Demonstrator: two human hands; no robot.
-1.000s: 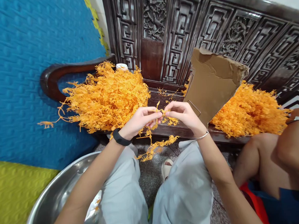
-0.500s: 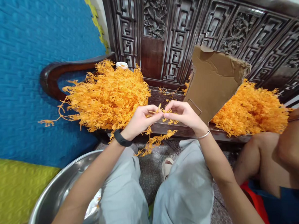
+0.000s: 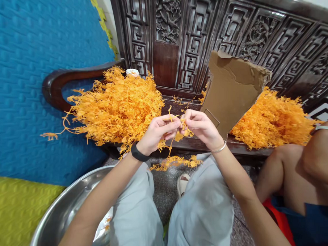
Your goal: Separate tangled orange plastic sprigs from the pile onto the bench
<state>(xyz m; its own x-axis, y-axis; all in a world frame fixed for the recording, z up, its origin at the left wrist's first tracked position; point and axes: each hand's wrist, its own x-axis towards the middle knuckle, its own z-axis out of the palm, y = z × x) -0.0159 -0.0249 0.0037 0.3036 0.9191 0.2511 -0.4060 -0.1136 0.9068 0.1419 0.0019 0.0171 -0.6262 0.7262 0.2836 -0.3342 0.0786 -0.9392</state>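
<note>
Metal basin [image 3: 67,209] cut by bottom edge; right orange heap [image 3: 273,118] half behind cardboard [image 3: 230,89] (neighbour's body cropped right).

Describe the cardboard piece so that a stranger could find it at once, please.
Look at the dark carved wooden bench. Two orange heaps lie on its seat, and the cardboard piece stands upright between them. It alone is flat, brown and torn along the top.

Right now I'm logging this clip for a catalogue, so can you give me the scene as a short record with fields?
left hand: left hand pinches an orange sprig
right hand: right hand pinches the same sprig
left of hands: orange pile on dark wooden bench
right of hands: cardboard sheet leaning upright, second orange pile
lower left: steel basin
far right: another person's knee
</note>
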